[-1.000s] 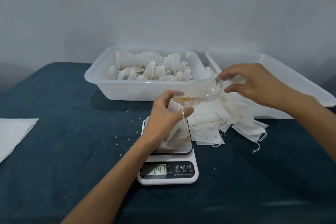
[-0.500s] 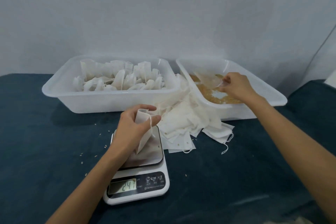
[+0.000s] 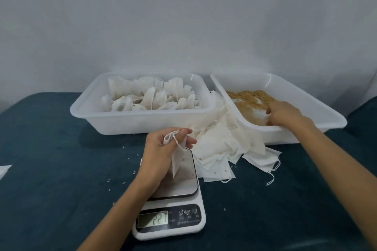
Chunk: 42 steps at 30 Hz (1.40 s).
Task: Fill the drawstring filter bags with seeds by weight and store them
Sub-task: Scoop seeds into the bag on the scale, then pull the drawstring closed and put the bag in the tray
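Since half a second earlier, the right hand (image 3: 284,113) has dropped from above the seeds (image 3: 247,101) down into them, and the scale's reading has changed from what looks like 247 to 227.

A dark blue-green cloth (image 3: 51,149) covers the table, running back to a plain pale grey wall (image 3: 183,16). At the far left edge a corner of white sheet (image 3: 4,170) lies on the cloth, with stray grains (image 3: 128,158) scattered nearby. A white plastic tub (image 3: 142,122) stands left of centre at the back, packed with filled filter bags (image 3: 151,98) standing mostly upright.

In front of it, the left hand (image 3: 163,149) pinches the gathered mouth of a white drawstring bag (image 3: 176,159) between thumb and curled fingers. The bag hangs with its long axis near vertical, mouth up, its lower corner pointing down at the steel platform of a white digital scale (image 3: 175,206); whether the corner touches the platform cannot be told. A loop of drawstring trails over the fingers.

Just right of the scale, a loose heap of empty bags (image 3: 222,149) lies flat on the cloth, leaning against both tubs, with strings trailing towards the front.

At the right, a second white tub (image 3: 318,108) sits at an angle, holding tan seeds that leave part of its floor bare. The right hand reaches over the near rim, palm down, fingers bent into the seeds; whether it grips anything cannot be told.
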Available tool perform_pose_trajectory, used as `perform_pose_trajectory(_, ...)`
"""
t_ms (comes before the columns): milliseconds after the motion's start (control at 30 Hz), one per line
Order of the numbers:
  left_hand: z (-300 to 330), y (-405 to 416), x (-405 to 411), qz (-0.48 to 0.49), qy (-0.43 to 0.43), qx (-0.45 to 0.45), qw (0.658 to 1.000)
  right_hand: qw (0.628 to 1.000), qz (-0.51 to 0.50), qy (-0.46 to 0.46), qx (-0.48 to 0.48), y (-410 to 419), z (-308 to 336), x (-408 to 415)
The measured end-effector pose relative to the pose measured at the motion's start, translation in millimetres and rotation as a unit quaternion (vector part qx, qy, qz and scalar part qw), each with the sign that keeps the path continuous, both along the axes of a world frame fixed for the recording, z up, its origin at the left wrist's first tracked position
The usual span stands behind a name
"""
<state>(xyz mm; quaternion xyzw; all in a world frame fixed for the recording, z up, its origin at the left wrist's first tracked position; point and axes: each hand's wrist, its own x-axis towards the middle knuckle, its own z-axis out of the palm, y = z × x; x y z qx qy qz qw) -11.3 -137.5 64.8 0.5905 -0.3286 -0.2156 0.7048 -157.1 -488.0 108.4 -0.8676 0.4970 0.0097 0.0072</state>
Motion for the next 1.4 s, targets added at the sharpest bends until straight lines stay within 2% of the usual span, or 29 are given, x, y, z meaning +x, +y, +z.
perform_pose_trajectory(67,6,2,4,0.012,0.013,-0.009,1.0,0.992,0.028,-0.095,-0.076,15,5,4)
perform_pose_trajectory(100,10,2,7,0.02,0.012,-0.008,1.0,0.976,0.055,-0.182,-0.102,28,7,6)
perform_pose_trajectory(133,13,2,12,0.03,0.007,-0.003,1.0,0.948,0.09,-0.285,-0.109,44,9,10)
perform_pose_trajectory(200,22,1,27,0.058,-0.017,0.018,0.998,0.868,0.165,-0.459,-0.089,84,11,17)
perform_pose_trajectory(233,28,0,37,0.077,-0.038,0.028,0.996,0.836,0.197,-0.507,-0.073,104,11,21)
perform_pose_trajectory(300,43,-1,63,0.118,-0.086,0.038,0.988,0.796,0.239,-0.556,-0.026,137,4,28)
perform_pose_trajectory(400,67,-3,111,0.195,-0.144,0.069,0.968,0.769,0.274,-0.576,0.035,160,-11,39)
perform_pose_trajectory(533,86,-20,180,0.291,-0.187,0.13,0.929,0.766,0.288,-0.571,0.064,161,-25,42)
perform_pose_trajectory(667,81,-50,232,0.318,-0.17,0.162,0.919,0.77,0.29,-0.564,0.063,156,-33,38)
perform_pose_trajectory(767,69,-71,256,0.328,-0.188,0.212,0.901,0.771,0.287,-0.566,0.053,153,-35,38)
perform_pose_trajectory(967,47,-101,266,0.285,-0.227,0.305,0.88,0.765,0.291,-0.573,0.039,152,-31,36)
perform_pose_trajectory(1167,65,-109,265,0.217,-0.256,0.424,0.841,0.775,0.264,-0.574,0.01,147,-26,34)
perform_pose_trajectory(1233,71,-110,262,0.21,-0.263,0.437,0.834,0.776,0.255,-0.577,0.01,146,-26,34)
perform_pose_trajectory(1333,71,-106,255,0.192,-0.209,0.45,0.847,0.776,0.25,-0.579,0.004,144,-27,34)
perform_pose_trajectory(1400,75,-103,243,0.219,-0.246,0.448,0.831,0.773,0.246,-0.584,0.004,143,-27,33)
